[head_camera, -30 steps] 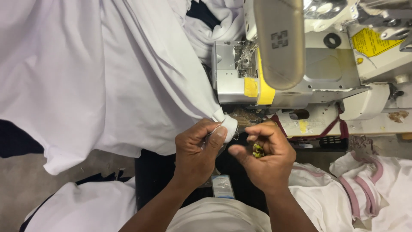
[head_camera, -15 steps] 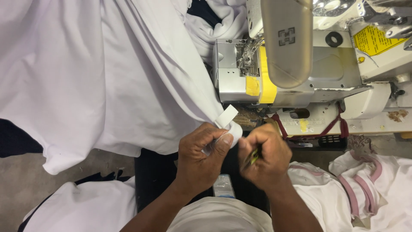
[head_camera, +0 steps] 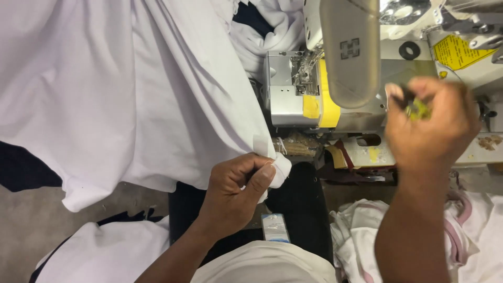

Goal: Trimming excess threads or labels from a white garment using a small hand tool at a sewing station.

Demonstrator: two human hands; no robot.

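We note the left hand (head_camera: 234, 196) pinching the corner of the white garment (head_camera: 126, 99) between thumb and forefinger, just below the sewing machine (head_camera: 335, 78). The right hand (head_camera: 429, 123), raised well apart toward the machine's right side, has fingers closed round a small yellow-green tool (head_camera: 417, 108). The cloth's bulk lies up-left of the pinch.

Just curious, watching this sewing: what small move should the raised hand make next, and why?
Probably set the small greenish tool down beside the sewing machine. The right hand is lifted by the machine, away from the white fabric, whose corner the left hand alone pinches.
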